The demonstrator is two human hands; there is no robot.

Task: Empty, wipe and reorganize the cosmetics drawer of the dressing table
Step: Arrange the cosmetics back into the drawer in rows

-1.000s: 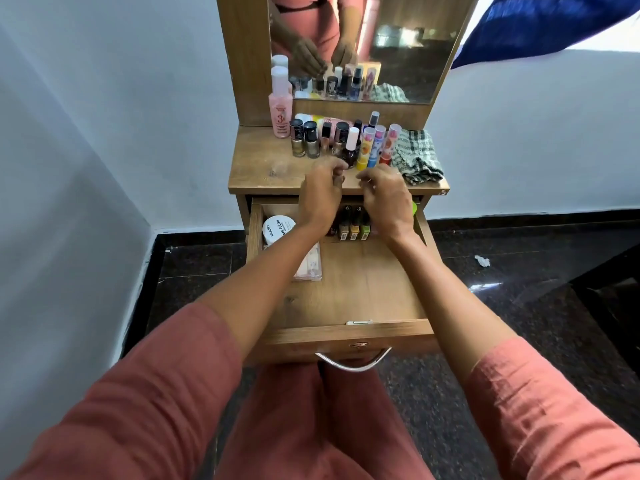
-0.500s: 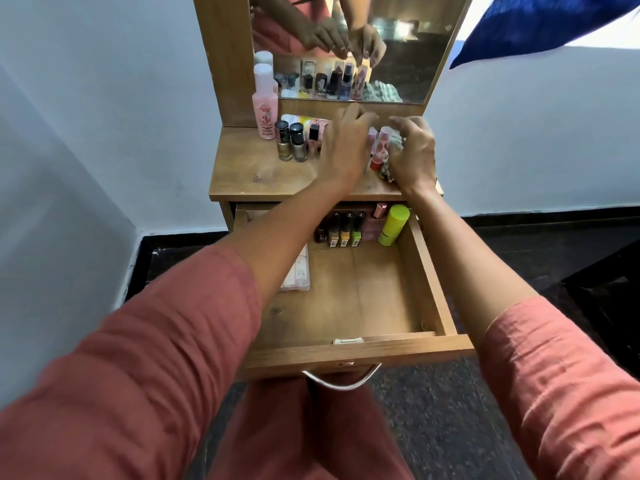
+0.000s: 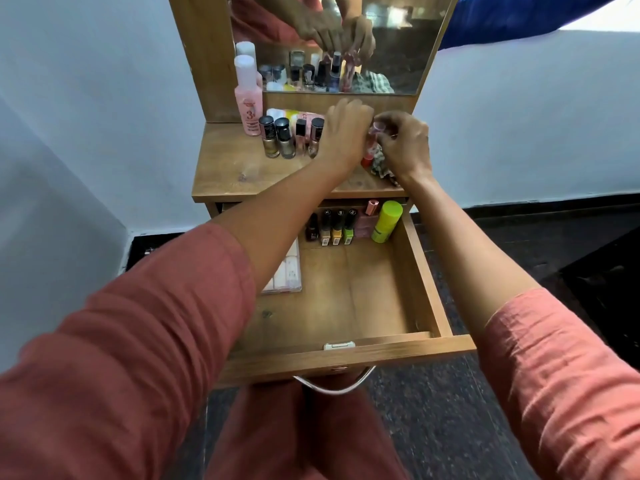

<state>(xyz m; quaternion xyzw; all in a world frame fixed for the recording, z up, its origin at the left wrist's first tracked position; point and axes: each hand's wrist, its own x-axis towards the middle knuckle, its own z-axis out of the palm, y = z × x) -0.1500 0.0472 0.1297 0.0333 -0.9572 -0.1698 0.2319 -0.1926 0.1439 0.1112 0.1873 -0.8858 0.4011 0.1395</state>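
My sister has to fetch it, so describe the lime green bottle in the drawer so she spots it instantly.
Look in the open drawer under the dressing table top. At the right end of the bottles along its back, by the right wall, is the lime green bottle. It is the fattest there and green all over; the nail polish bottles leftward are slim, black-capped.

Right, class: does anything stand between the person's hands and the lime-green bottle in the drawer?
Yes: the tabletop. The left hand and right hand are above it; the lime-green bottle stands at the drawer's back, below its front edge.
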